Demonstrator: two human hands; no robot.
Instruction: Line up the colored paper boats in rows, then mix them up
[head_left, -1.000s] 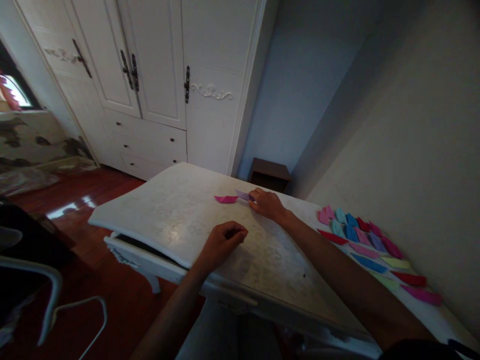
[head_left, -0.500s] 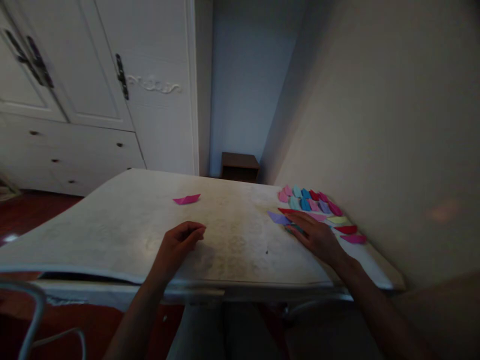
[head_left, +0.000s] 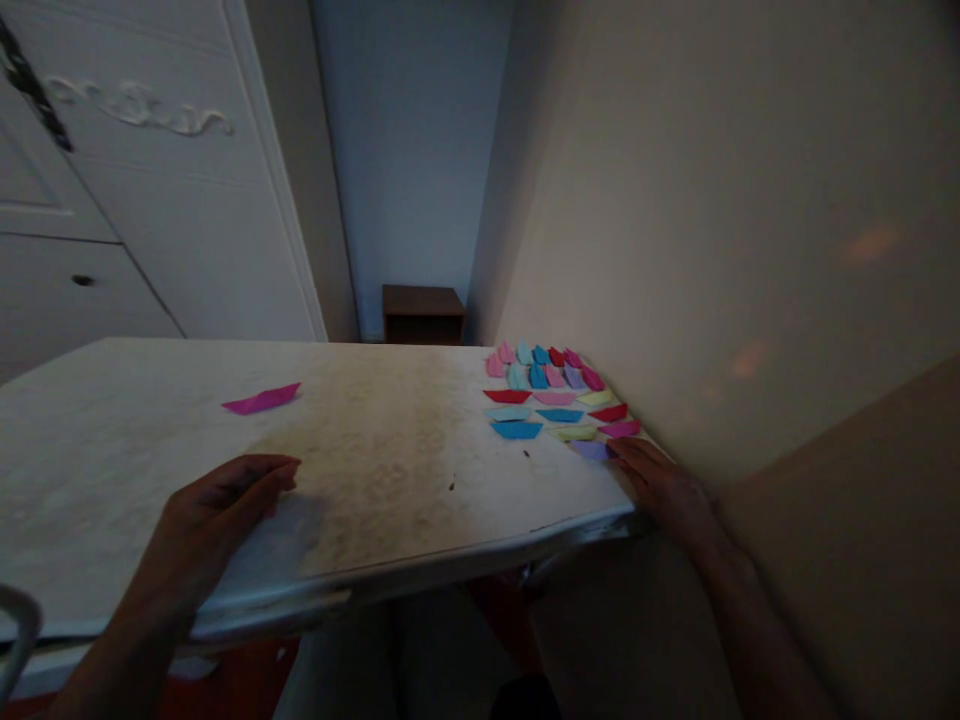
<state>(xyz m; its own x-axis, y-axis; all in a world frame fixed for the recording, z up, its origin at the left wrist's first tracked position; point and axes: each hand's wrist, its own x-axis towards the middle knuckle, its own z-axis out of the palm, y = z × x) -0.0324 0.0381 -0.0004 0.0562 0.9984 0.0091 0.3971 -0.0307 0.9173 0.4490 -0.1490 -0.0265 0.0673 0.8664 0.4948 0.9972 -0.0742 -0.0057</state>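
My right hand (head_left: 664, 485) is at the table's right edge, fingertips closed on one end of a purple paper boat (head_left: 592, 451). A magenta paper boat (head_left: 619, 428) and a pale yellow paper boat (head_left: 574, 433) lie just beyond it. Farther left in the same group are a blue paper boat (head_left: 516, 430) and a red paper boat (head_left: 507, 396). My left hand (head_left: 229, 510) hovers or rests over the left part of the table, fingers curled together with nothing visible in them. Beyond that hand lies a single magenta paper boat (head_left: 262, 399).
Several small folded paper pieces (head_left: 538, 376) stand in rows at the far right corner of the white table (head_left: 360, 480). A wall (head_left: 675, 250) runs along the right side. A white cabinet (head_left: 172, 200) and a brown box-like stand (head_left: 424, 312) are behind.
My right hand has moved toward the right table edge and nearer me, bringing the purple boat along. The view has turned right. My left hand keeps its curled shape.
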